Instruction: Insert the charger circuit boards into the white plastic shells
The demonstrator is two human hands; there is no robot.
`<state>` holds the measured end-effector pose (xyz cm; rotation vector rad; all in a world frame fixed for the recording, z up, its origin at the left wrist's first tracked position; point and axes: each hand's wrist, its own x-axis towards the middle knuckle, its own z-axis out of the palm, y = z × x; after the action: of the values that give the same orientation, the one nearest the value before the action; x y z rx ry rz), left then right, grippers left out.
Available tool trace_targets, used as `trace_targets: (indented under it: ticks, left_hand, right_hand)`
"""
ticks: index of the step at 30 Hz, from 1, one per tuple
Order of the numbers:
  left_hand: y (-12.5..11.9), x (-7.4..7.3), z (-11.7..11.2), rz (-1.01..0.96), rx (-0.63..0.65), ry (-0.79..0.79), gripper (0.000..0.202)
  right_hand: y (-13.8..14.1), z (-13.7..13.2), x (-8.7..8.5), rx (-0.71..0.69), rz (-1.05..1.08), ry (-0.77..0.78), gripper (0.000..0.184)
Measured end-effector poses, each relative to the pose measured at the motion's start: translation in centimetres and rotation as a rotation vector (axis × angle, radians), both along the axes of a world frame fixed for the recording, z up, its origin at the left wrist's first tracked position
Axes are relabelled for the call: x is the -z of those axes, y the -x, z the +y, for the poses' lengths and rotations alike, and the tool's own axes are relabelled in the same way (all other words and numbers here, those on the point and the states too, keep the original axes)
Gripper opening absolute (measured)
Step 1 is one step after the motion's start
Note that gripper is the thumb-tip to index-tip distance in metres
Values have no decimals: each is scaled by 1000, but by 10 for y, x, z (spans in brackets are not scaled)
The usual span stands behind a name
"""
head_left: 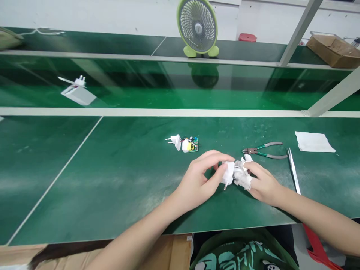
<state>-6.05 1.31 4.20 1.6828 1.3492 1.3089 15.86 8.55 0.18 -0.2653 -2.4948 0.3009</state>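
My left hand [206, 174] pinches a white plug piece [229, 173] between thumb and fingers, with a metal pin showing at its lower edge. My right hand [263, 183] is closed on a crumpled white tissue [243, 178], pressed up against the right side of the plug piece. What lies inside the tissue is hidden. Beyond my left hand, a small green circuit board [194, 144] with a yellow transformer rests beside a second white plug [176, 141]. Cutting pliers [263, 150] with green and grey handles lie just past my right hand, and tweezers [294, 170] are to their right.
A folded white paper [315, 142] lies at the right of the green bench [112, 180]. Under the raised shelf, a white adapter [80, 93] sits at the left. The shelf carries a green fan [198, 28] and a cardboard box [334, 50]. A slanted metal post [334, 92] stands at right.
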Motion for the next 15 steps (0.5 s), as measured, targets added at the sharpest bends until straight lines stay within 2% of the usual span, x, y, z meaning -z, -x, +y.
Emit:
trace_targets:
  ticks: [4, 7, 9, 12, 15]
  left_hand:
    - [-6, -1, -4, 116, -31, -49, 14]
    - [-13, 1, -7, 241, -102, -81, 45]
    - [-17, 2, -10, 330, -113, -83, 55]
    - [-19, 3, -13, 388, -112, -55, 45]
    - [-16, 3, -14, 317, -136, -10, 41]
  right_hand:
    - [1, -1, -4, 9, 2, -27, 19]
    - [1, -2, -2, 4, -6, 5, 14]
    - [0, -1, 1, 10, -1, 92, 20]
    - [0, -1, 3, 51, 4, 221, 37]
    - [1, -1, 5, 73, -8, 254, 36]
